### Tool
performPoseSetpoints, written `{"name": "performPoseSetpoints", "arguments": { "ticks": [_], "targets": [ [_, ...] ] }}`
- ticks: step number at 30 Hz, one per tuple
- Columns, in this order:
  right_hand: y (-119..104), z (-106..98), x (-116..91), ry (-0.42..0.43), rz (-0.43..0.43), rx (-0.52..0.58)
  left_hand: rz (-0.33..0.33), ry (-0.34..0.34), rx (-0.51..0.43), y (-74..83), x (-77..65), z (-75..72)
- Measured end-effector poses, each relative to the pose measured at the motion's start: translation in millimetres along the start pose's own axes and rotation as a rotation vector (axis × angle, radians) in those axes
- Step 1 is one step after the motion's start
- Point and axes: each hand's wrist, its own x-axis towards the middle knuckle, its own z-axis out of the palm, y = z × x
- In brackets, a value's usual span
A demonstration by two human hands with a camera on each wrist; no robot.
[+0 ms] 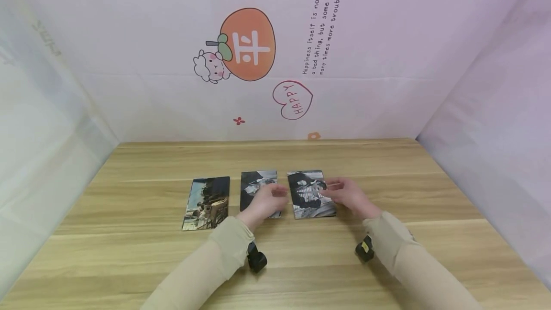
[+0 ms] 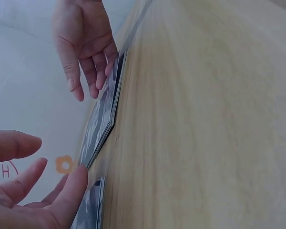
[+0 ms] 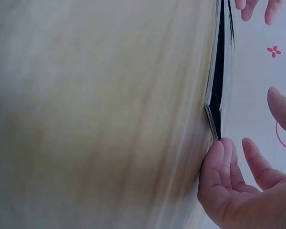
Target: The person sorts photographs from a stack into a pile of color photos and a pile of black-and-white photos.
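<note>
Three piles of picture cards lie in a row on the table. My right hand (image 1: pixel 350 196) touches the right edge of the right pile (image 1: pixel 307 207), a black-and-white print, with its fingertips. In the right wrist view, the right hand (image 3: pixel 243 191) has its fingers against the pile's edge (image 3: pixel 219 71), where the cards stand slightly apart. My left hand (image 1: pixel 269 200) hovers over the middle pile (image 1: pixel 247 197), also black-and-white, partly hiding it. Its fingers are loosely bent, thumb apart, holding nothing, as the left wrist view shows of the left hand (image 2: pixel 43 200). The colour picture pile (image 1: pixel 208 202) lies at left.
The wooden table (image 1: pixel 301 271) meets a white printed cloth (image 1: pixel 370 61) at the back, with more white cloth at both sides. A black wrist camera (image 1: pixel 257 258) sits under the left wrist and another black camera (image 1: pixel 365 249) at the right wrist.
</note>
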Motion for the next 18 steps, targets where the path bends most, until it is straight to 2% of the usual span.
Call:
{"name": "performPoseSetpoints", "arguments": {
  "ticks": [7, 18],
  "targets": [
    [0, 1, -1, 0.009, 0.001, -0.036, -0.017, 0.012, -0.022, -1.1, 4.6, 7.5],
    [-2, 1, -3, 0.005, 0.017, -0.02, -0.039, 0.026, -0.041, -2.5, 8.7, 12.8]
  ]
}}
